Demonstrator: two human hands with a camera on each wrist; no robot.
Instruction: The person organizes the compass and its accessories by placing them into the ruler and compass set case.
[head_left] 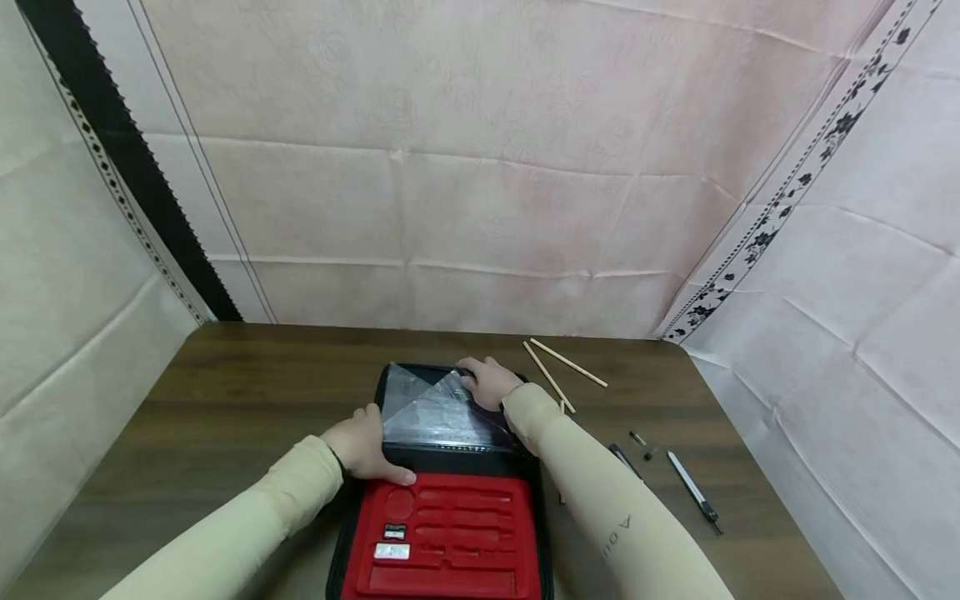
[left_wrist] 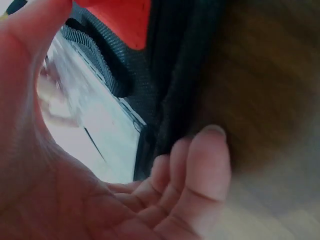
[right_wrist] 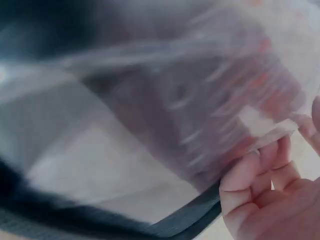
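Observation:
An unfolded black zip case (head_left: 335,554) lies on the table, a moulded red tray (head_left: 450,533) with several hollows in its near half. Over the far half is a clear plastic sheet (head_left: 442,417), creased diagonally. At the case's left side, near the fold, my left hand (head_left: 367,446) holds the edge. Its thumb reaches across to the red tray, and its fingers (left_wrist: 207,165) lie along the black rim in the left wrist view. My right hand (head_left: 491,383) pinches the sheet's far right edge; in the right wrist view the plastic (right_wrist: 270,136) sits between thumb and fingers.
Thin wooden sticks (head_left: 568,362) lie beyond the right forearm. A silver pen-like tool (head_left: 692,487) and a small dark piece (head_left: 642,447) rest to the right, with another dark tool partly behind the sleeve. White cloth walls (head_left: 465,208) enclose the wooden table (head_left: 247,400).

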